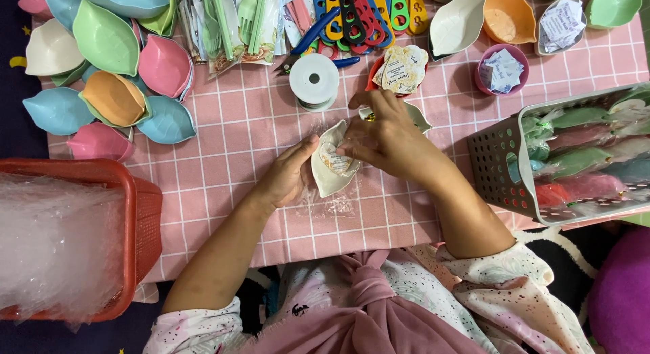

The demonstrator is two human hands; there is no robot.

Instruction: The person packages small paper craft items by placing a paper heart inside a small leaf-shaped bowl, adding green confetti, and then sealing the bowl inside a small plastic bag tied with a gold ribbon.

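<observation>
We see our left hand [288, 174] curled against the left edge of a cream leaf-shaped dish [330, 170], fingers closed on its rim and thumb at its upper tip. The dish lies tilted over a crinkled sheet of clear wrap [325, 204] on the pink checked surface [230, 124], near centre. Our right hand [389, 139] comes in from the right, its fingers pinched on a small printed paper card [336, 161] that sits inside the dish.

To the left, a red basket [139, 215] holds a heap of clear wrap. To the right, a grey perforated basket [497, 168] holds wrapped dishes in green, pink and red.

Just beyond the hands stands a white spool [314, 79], with blue-handled pliers [318, 37] behind it. A small purple bowl [502, 70] holds folded paper slips. Farther left, pastel leaf dishes [115, 63] lie piled; coloured flat tools [365, 12] lie along the far edge.
</observation>
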